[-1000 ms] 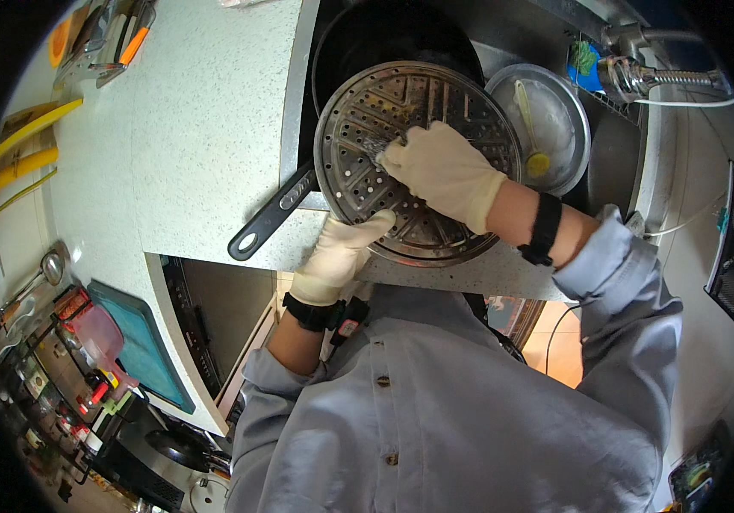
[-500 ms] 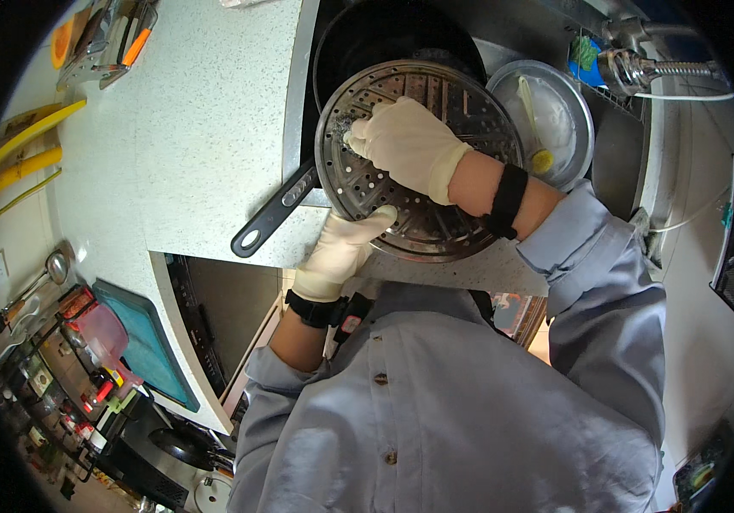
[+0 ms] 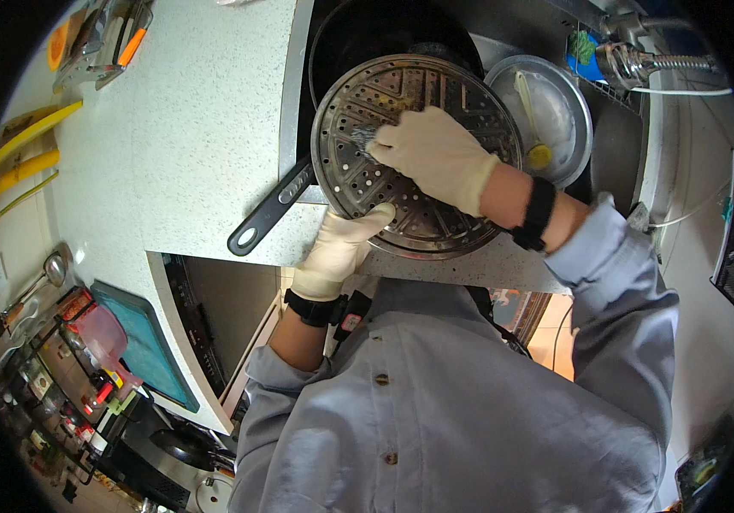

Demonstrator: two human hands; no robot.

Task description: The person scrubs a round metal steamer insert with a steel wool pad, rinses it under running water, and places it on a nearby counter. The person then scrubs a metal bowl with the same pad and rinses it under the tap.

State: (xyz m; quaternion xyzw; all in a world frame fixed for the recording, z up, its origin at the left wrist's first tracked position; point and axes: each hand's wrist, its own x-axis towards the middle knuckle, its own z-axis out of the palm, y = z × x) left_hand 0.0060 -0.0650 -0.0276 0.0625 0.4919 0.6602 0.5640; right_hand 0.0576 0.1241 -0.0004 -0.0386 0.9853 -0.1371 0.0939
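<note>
While the far left of the speckled white bench [image 3: 187, 128] carries only yellow-handled utensils [image 3: 20, 158] and an orange-and-grey tool [image 3: 119, 38], the work itself sits at the bench's right edge, above the sink. A black pan [image 3: 384, 34] lies partly under the work, its long black handle [image 3: 271, 209] slanting down and left across the bench edge. The left hand [image 3: 341, 248], in a pale glove with a dark band at the wrist, supports a round perforated steel steamer plate [image 3: 401, 171] from below; its fingers are closed on the lower rim, thumb lying over the top face. The plate is held tilted over the pan and the sink opening, not resting flat on anything visible. The right hand [image 3: 435, 154], also gloved, lies across the upper face of the plate, its fingers curled together around what appears to be a steel scouring pad [image 3: 365, 137] pressed against the metal. To the right, a shallow metal bowl [image 3: 542, 111] with a spoon-like utensil in it stands in the sink, and a tap [image 3: 640, 56] projects from the far right. By judgement, the plate is rigid, thin and fairly light, and probably slippery if wet; the holes and raised ribs offer some purchase. The rim is the sound place to grip it, with the opposite edge braced, since pressure from scrubbing on one side would tend to pivot the disc about a single holding point.
</note>
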